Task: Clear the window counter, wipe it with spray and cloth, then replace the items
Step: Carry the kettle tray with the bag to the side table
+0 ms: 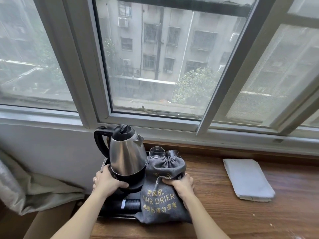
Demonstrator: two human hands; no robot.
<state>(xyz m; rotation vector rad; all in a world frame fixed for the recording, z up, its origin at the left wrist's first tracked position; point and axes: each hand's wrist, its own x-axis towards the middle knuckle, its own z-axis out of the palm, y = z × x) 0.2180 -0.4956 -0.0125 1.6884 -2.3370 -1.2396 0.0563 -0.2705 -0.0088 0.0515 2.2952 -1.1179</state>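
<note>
Looks like a hotel or guest room, upper floor. Wooden window counter (224, 195) holds a black tray (105, 163) w/ steel electric kettle (126, 157), two drinking glasses (156, 152) and a grey drawstring bag (160, 197) printed "HAIR DRIER" plus Chinese text. Sliding window (155, 57) faces an apt block (164, 40).

My shiny steel kettle with a black lid and handle (126, 152) stands upright on the black tray (105, 163) at the left end of the brown wooden counter (215, 204). The grey cloth hair drier bag (160, 195) lies beside it, two clear glasses (157, 152) behind. A folded white cloth (247, 180) lies flat to the right.
</note>
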